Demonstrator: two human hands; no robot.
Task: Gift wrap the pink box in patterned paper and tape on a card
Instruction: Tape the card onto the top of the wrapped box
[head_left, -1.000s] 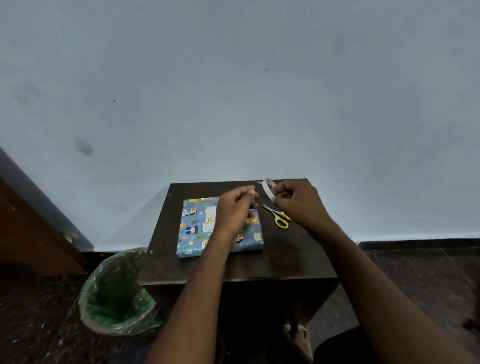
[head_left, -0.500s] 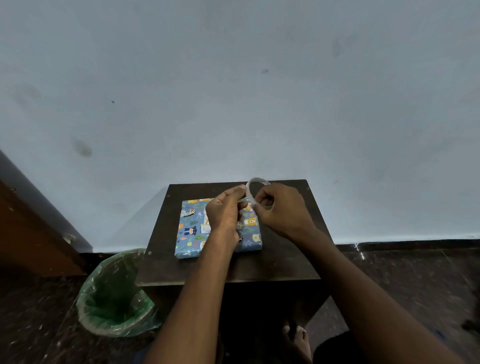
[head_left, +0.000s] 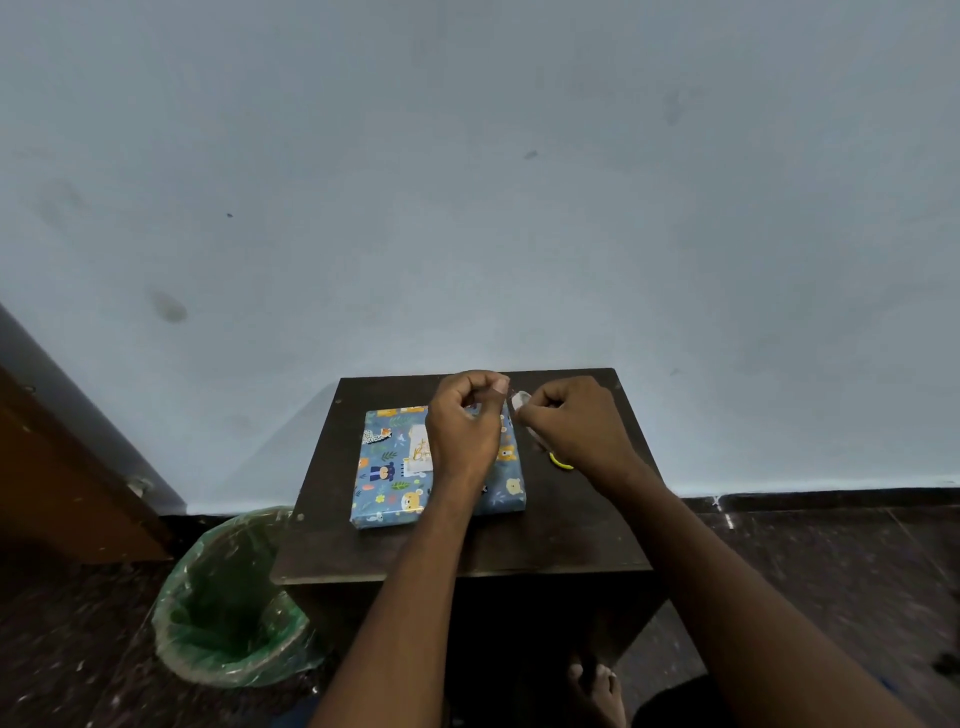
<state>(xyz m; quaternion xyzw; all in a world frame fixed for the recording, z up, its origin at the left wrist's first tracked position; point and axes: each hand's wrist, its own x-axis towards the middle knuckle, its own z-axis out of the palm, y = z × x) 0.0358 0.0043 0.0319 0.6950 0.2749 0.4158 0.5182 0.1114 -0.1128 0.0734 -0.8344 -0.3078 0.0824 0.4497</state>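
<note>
The box, wrapped in blue paper with animal prints (head_left: 395, 478), lies flat on the small dark table (head_left: 561, 540). A white card (head_left: 420, 451) with gold lettering lies on top of it, partly under my left hand. My left hand (head_left: 467, 421) hovers over the box's far right part, fingers curled, pinching what looks like a tape end. My right hand (head_left: 576, 431) is beside it to the right and grips the clear tape roll (head_left: 519, 401), of which only a small bit shows. The two hands are nearly touching.
Yellow-handled scissors (head_left: 562, 462) lie on the table right of the box, mostly hidden under my right hand. A bin with a green liner (head_left: 228, 597) stands on the floor at the table's left. A wooden door (head_left: 57, 483) is far left, a pale wall behind.
Both hands have drawn slightly apart and shifted toward the box's far right corner. The tape roll, clearly seen as a ring before, is now mostly hidden in my right hand.
</note>
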